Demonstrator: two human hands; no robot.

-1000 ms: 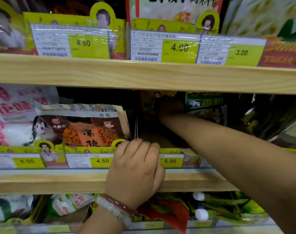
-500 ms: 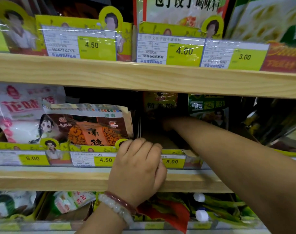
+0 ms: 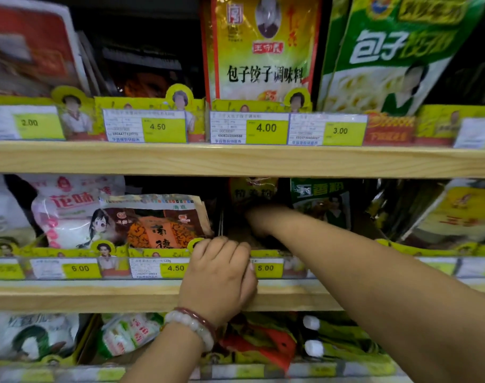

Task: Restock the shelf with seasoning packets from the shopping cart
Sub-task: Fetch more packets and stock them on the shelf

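A yellow-brown seasoning packet [image 3: 252,190] stands upright deep in the middle shelf, in the slot above the 5.00 tag. My right hand [image 3: 259,221] reaches into that dark slot and sits against the packet's lower part. It is blurred and shadowed, so its grip does not show. My left hand [image 3: 219,275], with bead bracelets on the wrist, grips the middle shelf's price rail [image 3: 81,268] with its fingers curled over the top edge. The shopping cart is out of view.
A brown-orange packet [image 3: 155,225] and a pink-white bag [image 3: 67,208] fill the slots to the left. A green packet [image 3: 321,203] stands right of the slot. The wooden upper shelf [image 3: 235,158] hangs just above my right forearm. More bags lie on the lower shelf [image 3: 125,335].
My right hand has drawn down and slightly outward inside the slot, and the yellow-brown packet now shows above it. The view has tilted upward. My left hand stays on the rail.
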